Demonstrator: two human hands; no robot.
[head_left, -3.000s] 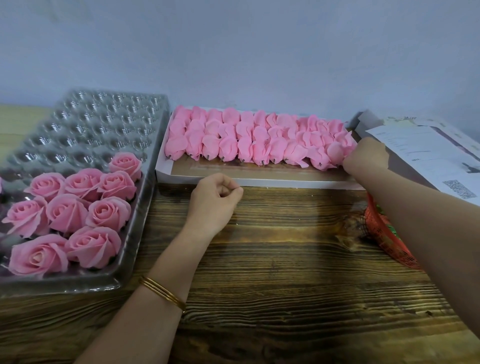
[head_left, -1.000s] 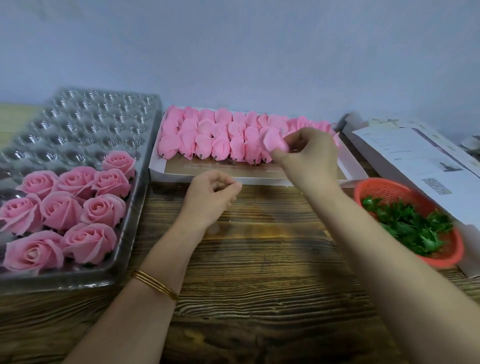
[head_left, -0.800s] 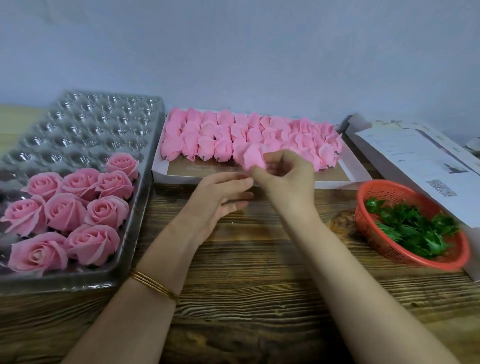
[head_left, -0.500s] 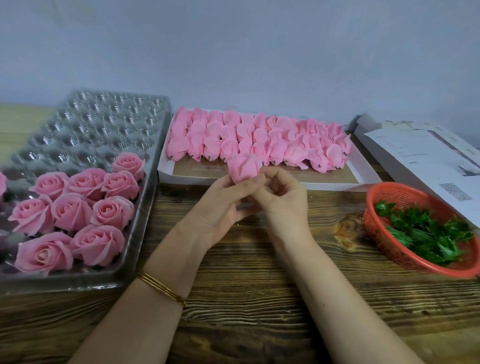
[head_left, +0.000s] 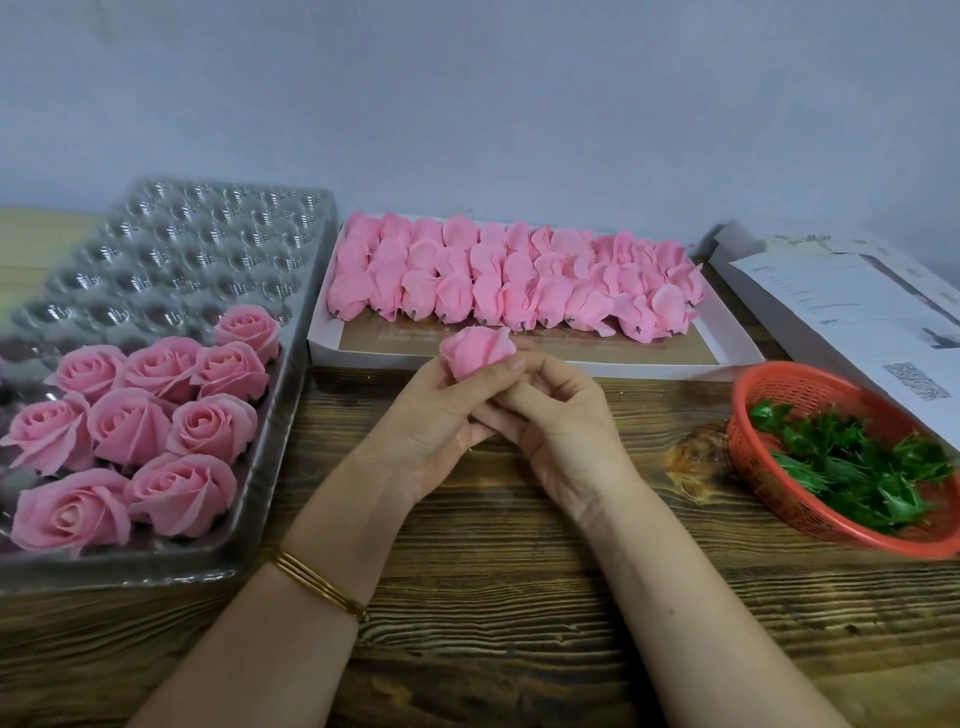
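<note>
Now my left hand (head_left: 434, 421) pinches the pink rose bud (head_left: 475, 351), fingers curled round it, above the desk (head_left: 519, 597) just before the white box (head_left: 597, 368) of buds; my right hand (head_left: 563, 421) curls its fingers beneath the bud's base, grip hidden.

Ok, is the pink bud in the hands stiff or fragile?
Probably light: the left hand and right hand hold the bud at the fingertips. Likely soft and crushable, since its thin petals overlap loosely.

Craft workshop: trays of pink roses (head_left: 156, 410)
</note>
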